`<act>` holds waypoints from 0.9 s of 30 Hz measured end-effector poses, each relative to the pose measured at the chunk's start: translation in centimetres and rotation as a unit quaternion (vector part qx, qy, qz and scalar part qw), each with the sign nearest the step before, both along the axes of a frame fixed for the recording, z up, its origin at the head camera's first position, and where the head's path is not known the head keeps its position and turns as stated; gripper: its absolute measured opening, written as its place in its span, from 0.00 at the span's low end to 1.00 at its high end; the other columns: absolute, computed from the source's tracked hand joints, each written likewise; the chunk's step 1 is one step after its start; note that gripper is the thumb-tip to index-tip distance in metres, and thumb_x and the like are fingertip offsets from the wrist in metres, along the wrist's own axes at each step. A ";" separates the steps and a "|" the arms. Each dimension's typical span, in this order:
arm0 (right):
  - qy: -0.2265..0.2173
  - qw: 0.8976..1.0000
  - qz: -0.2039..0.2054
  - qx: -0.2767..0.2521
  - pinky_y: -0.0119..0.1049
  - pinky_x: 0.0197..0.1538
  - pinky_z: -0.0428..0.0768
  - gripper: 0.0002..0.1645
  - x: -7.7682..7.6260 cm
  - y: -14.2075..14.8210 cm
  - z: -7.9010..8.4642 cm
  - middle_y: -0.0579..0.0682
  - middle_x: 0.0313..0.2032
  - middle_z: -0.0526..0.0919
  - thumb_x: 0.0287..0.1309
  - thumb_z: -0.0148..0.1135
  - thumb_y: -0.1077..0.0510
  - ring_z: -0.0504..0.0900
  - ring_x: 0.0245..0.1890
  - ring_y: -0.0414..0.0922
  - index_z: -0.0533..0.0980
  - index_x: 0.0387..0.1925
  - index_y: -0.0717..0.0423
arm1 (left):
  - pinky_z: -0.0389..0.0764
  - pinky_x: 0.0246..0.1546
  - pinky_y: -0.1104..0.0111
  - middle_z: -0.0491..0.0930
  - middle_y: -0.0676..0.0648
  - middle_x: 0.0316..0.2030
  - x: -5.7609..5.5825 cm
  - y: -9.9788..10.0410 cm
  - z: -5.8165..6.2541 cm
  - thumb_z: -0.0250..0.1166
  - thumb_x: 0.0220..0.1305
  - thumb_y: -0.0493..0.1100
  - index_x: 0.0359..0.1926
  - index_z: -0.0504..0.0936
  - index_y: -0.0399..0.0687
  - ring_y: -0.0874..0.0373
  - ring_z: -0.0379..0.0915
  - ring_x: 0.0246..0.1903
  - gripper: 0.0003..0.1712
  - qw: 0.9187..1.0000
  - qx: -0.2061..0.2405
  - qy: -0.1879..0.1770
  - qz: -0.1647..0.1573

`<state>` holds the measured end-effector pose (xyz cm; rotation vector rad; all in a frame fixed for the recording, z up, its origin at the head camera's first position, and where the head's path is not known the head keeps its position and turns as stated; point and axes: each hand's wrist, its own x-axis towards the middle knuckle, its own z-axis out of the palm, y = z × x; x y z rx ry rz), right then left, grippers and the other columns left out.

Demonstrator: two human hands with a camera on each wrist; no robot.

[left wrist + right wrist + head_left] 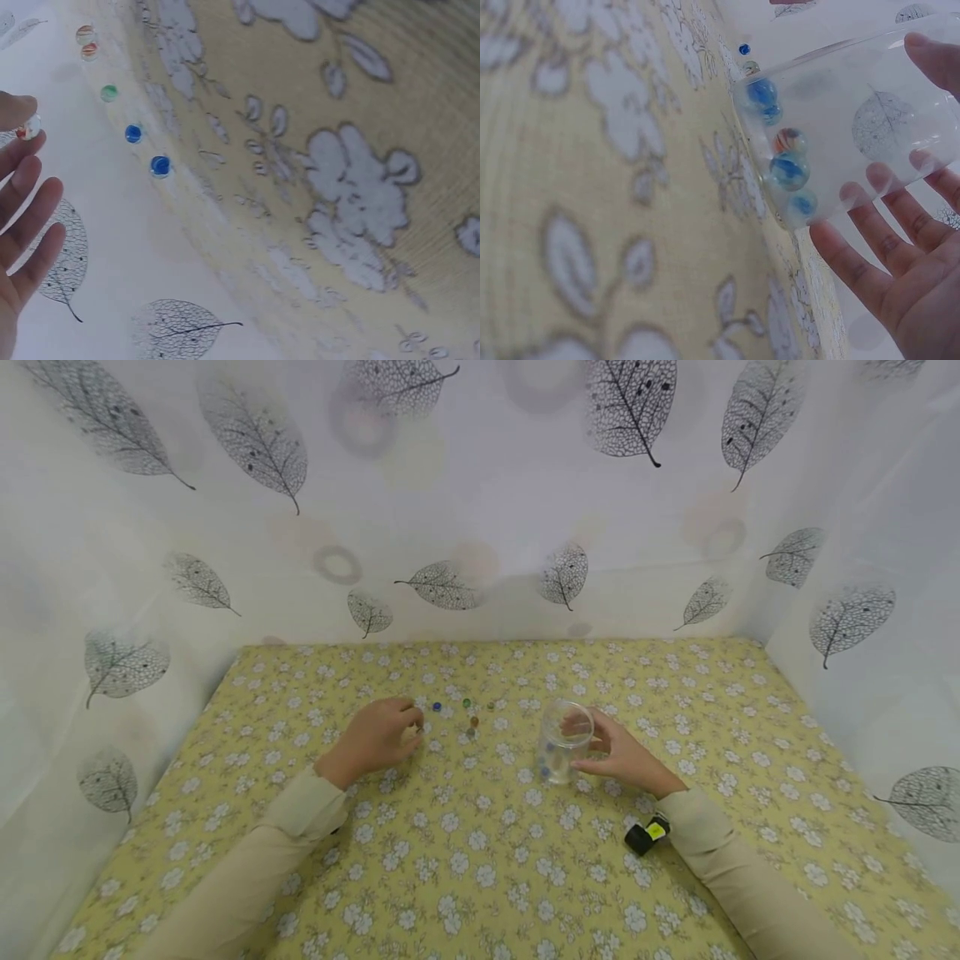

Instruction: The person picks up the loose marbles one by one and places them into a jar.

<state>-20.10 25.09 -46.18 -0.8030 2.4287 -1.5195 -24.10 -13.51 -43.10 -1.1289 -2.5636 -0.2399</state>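
Note:
My left hand [382, 735] pinches a clear marble with red and white swirls [28, 129] between thumb and forefinger, its other fingers loosely spread. To the right of that hand lie several loose marbles, among them a blue one [437, 707], a green one [467, 702] and an orange one [474, 722]. A clear cup [557, 768] stands upright further right. Around its right side my right hand [622, 760] holds it, thumb on one side and fingers on the other. Blue-swirled marbles [789, 171] and an orange-striped marble [787, 140] rest at the cup's bottom.
A yellow flowered cloth [480, 860] covers the table. White sheeting with a leaf print [487, 510] rises behind and at both sides. A black wrist camera with a yellow label [647, 835] sits at the right sleeve [705, 835].

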 end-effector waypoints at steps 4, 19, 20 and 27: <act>-0.001 1.000 -0.001 0.001 0.57 0.57 0.72 0.41 0.0 0.0 0.0 0.63 0.60 0.67 0.55 0.65 0.62 0.69 0.60 0.61 0.56 0.66 0.64 | 0.78 0.30 0.64 0.75 0.50 0.27 0.3 0.3 0.5 0.71 0.50 0.42 0.28 0.79 0.49 0.59 0.71 0.25 0.07 0.999 -0.007 0.045 -0.023; -0.011 1.000 -0.002 -0.004 0.59 0.59 0.70 0.39 0.1 -0.1 0.2 0.63 0.61 0.67 0.55 0.65 0.62 0.68 0.61 0.61 0.58 0.66 0.59 | 0.77 0.32 0.63 0.75 0.51 0.28 1.1 3.2 2.5 0.71 0.48 0.44 0.27 0.77 0.50 0.56 0.74 0.28 0.09 0.991 -0.004 0.120 -0.067; -0.010 1.000 -0.002 -0.004 0.60 0.59 0.70 0.39 0.1 -0.1 0.2 0.63 0.61 0.67 0.55 0.65 0.62 0.68 0.60 0.61 0.58 0.66 0.59 | 0.77 0.33 0.63 0.75 0.51 0.28 1.1 3.5 2.6 0.70 0.48 0.43 0.27 0.77 0.50 0.57 0.73 0.28 0.09 0.990 -0.001 0.120 -0.070; -0.005 1.000 -0.002 -0.005 0.58 0.58 0.71 0.37 0.2 0.0 0.2 0.63 0.61 0.68 0.56 0.64 0.62 0.69 0.60 0.61 0.59 0.65 0.59 | 0.76 0.31 0.65 0.75 0.53 0.27 0.9 5.9 3.8 0.68 0.51 0.44 0.27 0.79 0.52 0.59 0.73 0.27 0.05 0.988 0.019 0.128 -0.086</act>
